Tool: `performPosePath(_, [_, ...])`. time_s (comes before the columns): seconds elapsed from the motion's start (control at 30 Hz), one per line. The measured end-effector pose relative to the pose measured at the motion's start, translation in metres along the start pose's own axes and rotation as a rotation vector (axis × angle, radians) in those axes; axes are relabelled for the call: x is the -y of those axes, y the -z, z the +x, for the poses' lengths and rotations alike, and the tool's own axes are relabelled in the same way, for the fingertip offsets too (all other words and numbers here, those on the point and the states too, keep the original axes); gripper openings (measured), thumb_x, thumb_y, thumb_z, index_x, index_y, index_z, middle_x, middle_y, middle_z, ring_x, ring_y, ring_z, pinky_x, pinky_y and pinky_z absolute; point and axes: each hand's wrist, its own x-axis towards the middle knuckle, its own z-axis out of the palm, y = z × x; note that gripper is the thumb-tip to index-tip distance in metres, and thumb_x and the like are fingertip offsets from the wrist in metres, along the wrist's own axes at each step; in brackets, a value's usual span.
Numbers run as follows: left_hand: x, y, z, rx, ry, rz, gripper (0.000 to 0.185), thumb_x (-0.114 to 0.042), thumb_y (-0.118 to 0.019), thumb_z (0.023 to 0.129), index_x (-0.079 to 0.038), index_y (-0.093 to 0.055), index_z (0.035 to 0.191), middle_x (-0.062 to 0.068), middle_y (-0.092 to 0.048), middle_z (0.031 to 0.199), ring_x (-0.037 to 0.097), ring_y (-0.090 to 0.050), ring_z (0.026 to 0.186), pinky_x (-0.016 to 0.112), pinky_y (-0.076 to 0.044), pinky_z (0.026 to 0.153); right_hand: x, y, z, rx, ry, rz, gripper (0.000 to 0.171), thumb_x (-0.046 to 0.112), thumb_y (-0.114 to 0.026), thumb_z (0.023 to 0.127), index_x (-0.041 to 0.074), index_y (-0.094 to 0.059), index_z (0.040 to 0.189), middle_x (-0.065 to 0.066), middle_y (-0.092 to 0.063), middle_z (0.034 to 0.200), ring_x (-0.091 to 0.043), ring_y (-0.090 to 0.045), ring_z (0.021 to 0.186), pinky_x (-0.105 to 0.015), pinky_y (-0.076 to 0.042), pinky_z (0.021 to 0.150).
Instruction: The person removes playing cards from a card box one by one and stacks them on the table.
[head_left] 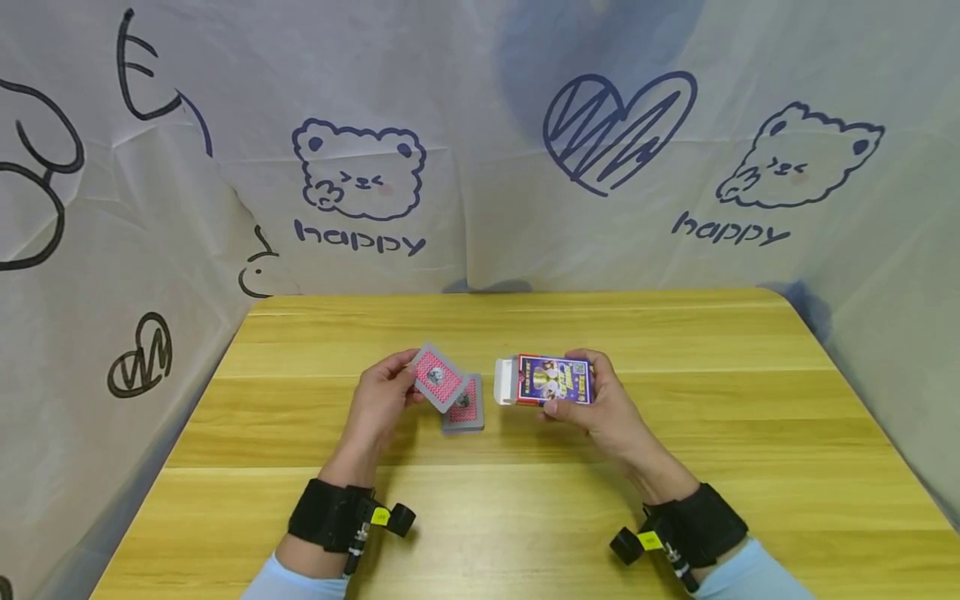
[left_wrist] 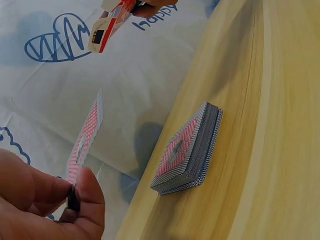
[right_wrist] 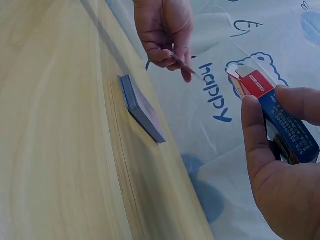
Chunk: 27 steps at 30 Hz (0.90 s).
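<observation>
My left hand (head_left: 380, 396) pinches a playing card (head_left: 438, 377) with a red patterned back, between thumb and fingers. In the left wrist view the card (left_wrist: 86, 135) stands tilted, clear of the table. Below and to its right, a deck of playing cards (head_left: 465, 408) lies on the table, red back up; the left wrist view shows the thickness of this deck (left_wrist: 185, 150). My right hand (head_left: 609, 417) grips a blue and red card box (head_left: 555, 381) by its sides, its white flap end open toward the deck. The right wrist view shows the box (right_wrist: 280, 110) lifted off the table.
The wooden table (head_left: 480, 517) carries the deck near its middle. White cloth (head_left: 487, 167) with drawn bears and hearts hangs behind the table's far edge and along both sides. Black straps (head_left: 330, 514) with small cameras circle both wrists.
</observation>
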Motion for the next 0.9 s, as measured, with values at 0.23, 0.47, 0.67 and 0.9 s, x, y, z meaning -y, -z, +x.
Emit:
performPosePath(0.23, [0.001, -0.004, 0.008, 0.024, -0.023, 0.148, 0.036, -0.006, -0.054, 0.109, -0.005, -0.061, 0.144, 0.012, -0.060, 0.111, 0.021, -0.058, 0.091, 0.037, -0.056, 0.083, -0.001, 0.000, 0.001, 0.010, 0.011, 0.006, 0.074, -0.017, -0.061, 0.095, 0.008, -0.021, 0.152, -0.025, -0.041, 0.146, -0.020, -0.070, 0.111, -0.034, -0.062, 0.091])
performPosePath(0.47, [0.000, -0.014, 0.021, 0.007, -0.051, 0.177, 0.023, -0.006, -0.067, 0.103, 0.002, -0.069, 0.124, 0.012, -0.067, 0.100, 0.024, -0.065, 0.085, 0.041, -0.059, 0.082, -0.001, 0.000, 0.000, 0.017, 0.006, 0.000, 0.074, -0.016, -0.061, 0.096, 0.008, -0.021, 0.153, -0.027, -0.040, 0.147, -0.022, -0.070, 0.111, -0.035, -0.062, 0.092])
performPosePath(0.67, [0.005, -0.018, 0.030, 0.022, -0.036, 0.234, 0.020, -0.008, -0.069, 0.102, -0.002, -0.075, 0.120, 0.013, -0.070, 0.103, 0.027, -0.068, 0.085, 0.041, -0.060, 0.079, -0.001, 0.000, 0.000, 0.022, -0.004, -0.027, 0.075, -0.014, -0.063, 0.096, 0.008, -0.021, 0.153, -0.027, -0.038, 0.149, -0.022, -0.068, 0.116, -0.036, -0.061, 0.093])
performPosePath(0.9, [0.010, -0.020, 0.036, 0.034, -0.008, 0.245, 0.017, -0.009, -0.072, 0.100, -0.002, -0.076, 0.115, 0.015, -0.074, 0.108, 0.021, -0.065, 0.082, 0.034, -0.057, 0.074, -0.003, -0.001, 0.000, 0.015, -0.012, -0.053, 0.075, -0.014, -0.064, 0.096, 0.008, -0.021, 0.154, -0.026, -0.039, 0.149, -0.022, -0.066, 0.117, -0.036, -0.061, 0.094])
